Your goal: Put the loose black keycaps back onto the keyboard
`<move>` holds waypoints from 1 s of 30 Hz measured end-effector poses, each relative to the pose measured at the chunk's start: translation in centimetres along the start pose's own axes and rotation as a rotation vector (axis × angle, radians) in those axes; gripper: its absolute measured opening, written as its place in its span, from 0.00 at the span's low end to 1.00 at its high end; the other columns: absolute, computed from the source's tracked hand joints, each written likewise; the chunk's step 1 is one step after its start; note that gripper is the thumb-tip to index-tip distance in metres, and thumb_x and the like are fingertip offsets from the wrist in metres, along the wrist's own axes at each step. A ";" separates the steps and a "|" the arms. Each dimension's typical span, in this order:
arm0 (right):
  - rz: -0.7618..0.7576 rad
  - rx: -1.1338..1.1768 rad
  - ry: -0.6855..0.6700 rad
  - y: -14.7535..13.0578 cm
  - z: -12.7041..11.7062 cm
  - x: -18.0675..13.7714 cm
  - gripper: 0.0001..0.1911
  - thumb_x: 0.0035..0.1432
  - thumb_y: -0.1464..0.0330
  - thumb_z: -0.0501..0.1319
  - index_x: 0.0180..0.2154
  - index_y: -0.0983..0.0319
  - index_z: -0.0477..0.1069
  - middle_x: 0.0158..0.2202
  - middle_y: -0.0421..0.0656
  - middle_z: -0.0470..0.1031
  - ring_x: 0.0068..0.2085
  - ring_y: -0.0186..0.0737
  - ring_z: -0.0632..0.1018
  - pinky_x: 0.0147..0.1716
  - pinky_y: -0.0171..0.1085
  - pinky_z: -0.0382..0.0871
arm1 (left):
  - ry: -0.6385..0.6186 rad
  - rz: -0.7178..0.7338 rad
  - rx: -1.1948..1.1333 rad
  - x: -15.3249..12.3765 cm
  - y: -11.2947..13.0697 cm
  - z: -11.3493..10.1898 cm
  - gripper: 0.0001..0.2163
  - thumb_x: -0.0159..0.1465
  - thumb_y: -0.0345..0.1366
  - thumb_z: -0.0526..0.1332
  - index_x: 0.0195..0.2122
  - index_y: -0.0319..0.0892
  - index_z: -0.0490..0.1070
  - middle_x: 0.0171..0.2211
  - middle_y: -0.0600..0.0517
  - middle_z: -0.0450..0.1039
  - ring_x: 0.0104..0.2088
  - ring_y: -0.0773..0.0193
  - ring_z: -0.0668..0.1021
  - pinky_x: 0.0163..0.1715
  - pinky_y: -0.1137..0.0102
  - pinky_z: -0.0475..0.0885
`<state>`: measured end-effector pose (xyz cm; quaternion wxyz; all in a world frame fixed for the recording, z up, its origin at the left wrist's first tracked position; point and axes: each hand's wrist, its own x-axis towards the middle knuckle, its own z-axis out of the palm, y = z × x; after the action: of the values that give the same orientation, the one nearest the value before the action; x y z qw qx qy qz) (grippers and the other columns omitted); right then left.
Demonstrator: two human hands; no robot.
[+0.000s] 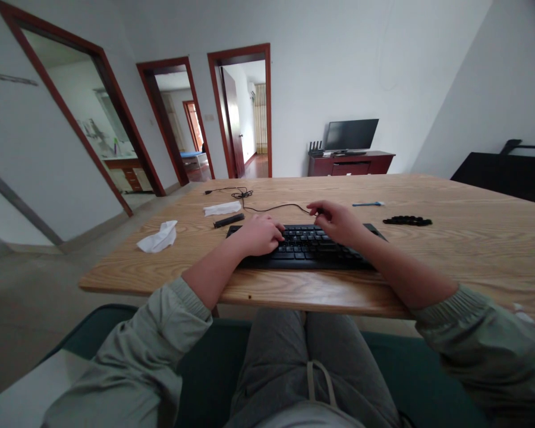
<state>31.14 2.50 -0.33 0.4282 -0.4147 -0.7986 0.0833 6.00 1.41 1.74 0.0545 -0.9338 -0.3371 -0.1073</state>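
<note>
A black keyboard [305, 255] lies near the front edge of the wooden table. My left hand [261, 233] rests on its left part, fingers bent down over the keys and holding it. Above the back of the keyboard is my right hand [334, 221], its fingers curled and the tips close together. What lies between those fingertips is too small and dark to make out. From behind the keyboard a black cable [271, 208] runs left to a coiled bundle with a plug. A dark stick-like object [229, 221] lies left of the keyboard.
On the left of the table [472, 249] are a crumpled white tissue [159, 238] and a folded white one [222, 208]. To the right lie a blue toothbrush [368, 204] and a row of small black pieces [407, 220]. A monitor [351, 134] stands on a cabinet beyond.
</note>
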 end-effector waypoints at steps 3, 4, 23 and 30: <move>0.008 0.103 -0.123 -0.6 0.8 -0.1 0.24 0.56 0.70 0.58 0.55 0.61 0.68 0.42 0.47 0.79 0.37 0.38 0.78 0.39 0.39 0.71 | 0.152 -0.046 -0.121 -0.4 -1.0 0.1 0.18 0.58 0.27 0.55 0.45 0.45 0.79 0.48 0.51 0.76 0.48 0.60 0.75 0.53 0.66 0.67; 0.013 0.122 -0.161 -0.7 1.2 -0.1 0.24 0.56 0.69 0.59 0.55 0.60 0.67 0.42 0.47 0.79 0.38 0.38 0.78 0.40 0.39 0.72 | 0.182 -0.047 -0.136 -0.4 -1.2 0.1 0.19 0.58 0.26 0.55 0.46 0.45 0.79 0.48 0.50 0.76 0.47 0.61 0.75 0.53 0.67 0.67; -0.098 -0.244 -0.324 -2.2 3.1 0.6 0.12 0.56 0.57 0.64 0.35 0.59 0.75 0.32 0.42 0.77 0.33 0.39 0.75 0.33 0.36 0.64 | 0.450 -0.209 -0.269 -0.2 -2.7 -0.4 0.16 0.58 0.26 0.54 0.41 0.40 0.79 0.40 0.49 0.78 0.41 0.62 0.76 0.46 0.68 0.71; -0.257 -0.178 -0.403 -2.3 2.1 -0.1 0.10 0.60 0.64 0.60 0.37 0.59 0.79 0.38 0.44 0.79 0.38 0.40 0.77 0.42 0.38 0.68 | 0.522 -0.236 -0.348 -1.0 -2.8 -1.0 0.17 0.58 0.25 0.54 0.44 0.39 0.77 0.39 0.49 0.77 0.38 0.65 0.76 0.40 0.70 0.71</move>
<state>28.23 1.34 -0.56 0.2294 -0.3210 -0.9181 0.0385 3.32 2.77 2.59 -0.0342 -0.8245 -0.3941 -0.4046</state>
